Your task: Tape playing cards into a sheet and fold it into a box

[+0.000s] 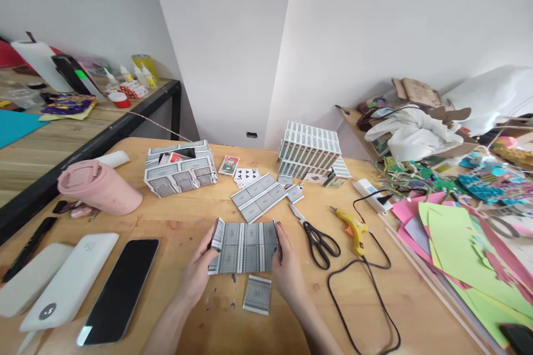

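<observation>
Card panel [251, 248], made of grey-backed playing cards and turned up at both ends, lies between our two hands; whether its middle touches the table [177, 224] we cannot tell. Our left hand [199, 270] is clamped on the left upturned end, thumb on the inner face and fingers around the outside. Our right hand [290, 270] grips the opposite end, its fingers along the outer side, so that we hold the piece from both ends.

Just on our side of the panel, between our wrists, we have a small card square [257, 295] lying flat. Beyond our hands is a flat card sheet [259, 197], with an open card box [181, 172] farther off past our left hand and a ribbed card block [310, 147] past our right. Just right of our right hand we see black-handled scissors [320, 241], blades pointing away from us, then a yellow glue gun [355, 229] with its cord trailing toward us. Left of our left hand lie a dark-screened phone [120, 291] and, beyond it, a white power bank [73, 277].
</observation>
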Demonstrator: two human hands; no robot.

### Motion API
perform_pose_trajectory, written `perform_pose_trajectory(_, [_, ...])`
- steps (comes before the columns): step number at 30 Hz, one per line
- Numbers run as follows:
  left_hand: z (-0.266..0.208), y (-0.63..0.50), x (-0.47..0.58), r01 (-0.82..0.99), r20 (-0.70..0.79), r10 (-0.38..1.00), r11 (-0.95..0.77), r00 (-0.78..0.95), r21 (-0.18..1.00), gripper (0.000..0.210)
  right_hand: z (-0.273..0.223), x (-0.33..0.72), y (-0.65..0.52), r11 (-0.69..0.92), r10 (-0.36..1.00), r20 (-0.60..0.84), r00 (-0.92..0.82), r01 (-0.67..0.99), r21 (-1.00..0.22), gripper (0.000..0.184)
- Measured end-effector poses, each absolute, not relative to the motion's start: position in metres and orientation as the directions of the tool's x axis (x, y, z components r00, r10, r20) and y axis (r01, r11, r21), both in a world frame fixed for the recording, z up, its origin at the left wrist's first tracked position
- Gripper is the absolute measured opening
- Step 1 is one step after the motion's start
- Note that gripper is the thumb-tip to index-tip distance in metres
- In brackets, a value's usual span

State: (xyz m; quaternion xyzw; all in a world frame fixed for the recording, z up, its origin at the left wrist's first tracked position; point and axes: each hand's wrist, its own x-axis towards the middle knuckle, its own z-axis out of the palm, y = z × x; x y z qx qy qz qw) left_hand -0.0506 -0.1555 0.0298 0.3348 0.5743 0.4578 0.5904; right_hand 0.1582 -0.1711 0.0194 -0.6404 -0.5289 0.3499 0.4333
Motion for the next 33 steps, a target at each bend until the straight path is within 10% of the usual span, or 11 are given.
perform_pose_trajectory(20, [0.054,-0.121,-0.043,0.26,-0.196,0.933,0.278,-0.301,0.925,0.035,0.006,0.167,-0.192,0.054,0.963,0.148,0.225,0.377,-0.925,0.064])
perform_pose_trajectory(33, [0.07,-0.058,-0.011,0.814,0.057,0.957,-0.271,0.283,0.514,0.028,-0.003,0.163,-0.195,-0.029,0.935,0.132,0.33,0.442,-0.897,0.049])
